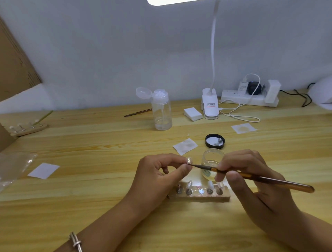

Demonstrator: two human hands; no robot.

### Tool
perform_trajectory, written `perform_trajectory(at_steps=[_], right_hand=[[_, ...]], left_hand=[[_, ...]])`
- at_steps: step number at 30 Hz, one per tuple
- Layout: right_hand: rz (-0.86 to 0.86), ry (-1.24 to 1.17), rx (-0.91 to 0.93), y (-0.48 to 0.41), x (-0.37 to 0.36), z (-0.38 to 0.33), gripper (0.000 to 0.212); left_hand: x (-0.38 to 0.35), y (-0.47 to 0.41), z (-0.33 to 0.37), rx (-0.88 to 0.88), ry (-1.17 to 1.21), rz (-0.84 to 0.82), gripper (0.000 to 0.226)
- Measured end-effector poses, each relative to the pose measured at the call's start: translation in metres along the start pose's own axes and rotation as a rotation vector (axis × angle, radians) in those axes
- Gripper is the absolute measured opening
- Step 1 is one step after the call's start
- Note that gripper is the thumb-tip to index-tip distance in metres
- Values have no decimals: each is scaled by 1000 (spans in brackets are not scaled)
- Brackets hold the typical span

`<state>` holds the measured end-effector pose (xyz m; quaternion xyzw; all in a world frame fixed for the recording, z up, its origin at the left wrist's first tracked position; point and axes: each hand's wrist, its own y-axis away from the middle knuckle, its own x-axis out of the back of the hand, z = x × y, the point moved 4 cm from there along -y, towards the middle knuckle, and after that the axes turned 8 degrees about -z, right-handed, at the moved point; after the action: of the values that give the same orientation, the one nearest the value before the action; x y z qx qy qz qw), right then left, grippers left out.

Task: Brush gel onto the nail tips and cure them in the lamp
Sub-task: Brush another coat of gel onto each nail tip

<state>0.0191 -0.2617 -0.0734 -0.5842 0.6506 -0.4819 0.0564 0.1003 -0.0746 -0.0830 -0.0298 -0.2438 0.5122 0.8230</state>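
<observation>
Fingertips of the left hand pinch a nail tip above the table, only its glossy top showing. The right hand grips a brush, bristles touching that tip and partly covering a glass jar. Tips on the wooden holder are blurred. A white dome is cut off at the right edge.

White wall, wooden desk (pale grain), lamp lit overhead
</observation>
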Motion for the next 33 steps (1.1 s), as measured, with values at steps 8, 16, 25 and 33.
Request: perform_trajectory(at_steps=[8, 16, 25, 33], right_hand=[[2, 61, -31, 0, -1, 3, 23], [73, -68, -21, 1, 6, 2, 21], [163, -75, -133, -5, 15, 13, 15], [148, -60, -129, -4, 13, 14, 14]], left_hand=[[0, -1, 0, 8, 2, -6, 8], [-1, 1, 3, -15, 43, -4, 6], [-12, 9, 15, -77, 1, -168, 8], [-21, 7, 11, -58, -174, -267, 17]])
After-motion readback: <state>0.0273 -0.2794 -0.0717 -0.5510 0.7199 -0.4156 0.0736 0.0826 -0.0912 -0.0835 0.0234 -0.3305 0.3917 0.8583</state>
